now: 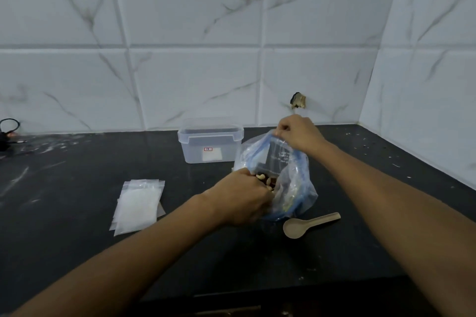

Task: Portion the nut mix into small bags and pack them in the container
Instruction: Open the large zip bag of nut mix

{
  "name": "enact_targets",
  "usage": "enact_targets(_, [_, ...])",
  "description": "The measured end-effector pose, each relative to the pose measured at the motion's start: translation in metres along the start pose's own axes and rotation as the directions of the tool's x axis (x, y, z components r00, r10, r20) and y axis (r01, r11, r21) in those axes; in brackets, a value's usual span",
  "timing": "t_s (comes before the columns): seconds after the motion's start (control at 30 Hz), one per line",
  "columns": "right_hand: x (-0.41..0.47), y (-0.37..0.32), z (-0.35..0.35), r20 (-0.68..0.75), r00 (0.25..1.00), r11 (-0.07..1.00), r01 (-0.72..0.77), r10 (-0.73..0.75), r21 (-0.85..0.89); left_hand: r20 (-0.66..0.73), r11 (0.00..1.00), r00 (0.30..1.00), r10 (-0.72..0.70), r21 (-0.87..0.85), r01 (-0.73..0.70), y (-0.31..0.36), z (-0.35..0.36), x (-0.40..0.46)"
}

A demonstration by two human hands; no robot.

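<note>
A large clear zip bag with a blue seal (291, 175) stands on the black counter, mouth pulled open, with the nut mix (268, 180) showing inside. My right hand (298, 132) pinches the bag's far top edge. My left hand (242, 198) grips the near edge of the bag's mouth. A stack of small empty clear bags (137, 204) lies flat to the left. The translucent lidded container (210, 140) stands behind, near the wall. A beige scoop (309, 224) lies on the counter to the right of the bag.
The black counter (77, 188) runs to a marble-tiled wall at the back and right. A black cable (9, 134) lies at the far left edge. The counter's front edge is at the bottom of the view.
</note>
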State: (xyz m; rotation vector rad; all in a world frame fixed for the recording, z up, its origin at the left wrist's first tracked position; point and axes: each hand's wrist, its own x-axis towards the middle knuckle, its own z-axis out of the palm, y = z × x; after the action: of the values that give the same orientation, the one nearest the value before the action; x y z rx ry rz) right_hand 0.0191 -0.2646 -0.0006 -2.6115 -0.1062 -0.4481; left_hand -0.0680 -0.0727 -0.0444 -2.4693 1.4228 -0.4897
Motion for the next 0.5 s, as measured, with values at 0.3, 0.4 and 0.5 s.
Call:
enact_targets(0.3, [-0.053, -0.031, -0.04, 0.509, 0.828, 0.858, 0.423, -0.236, -0.291, 0.175, 0.992, 0.983, -0.062, -0.099, 0.08, -0.018, -0.016, 0.012])
enact_targets(0.4, [-0.074, -0.034, -0.038, 0.726, 0.679, 0.8, 0.492, -0.104, -0.345, 0.155, 0.999, 0.988, -0.015, 0.042, 0.009, -0.016, -0.012, 0.013])
enact_targets(0.5, [-0.079, -0.016, -0.028, 0.591, 0.736, 0.551, 0.658, -0.329, -0.513, 0.039, 0.997, 0.998, -0.05, 0.056, 0.048, -0.016, -0.01, 0.01])
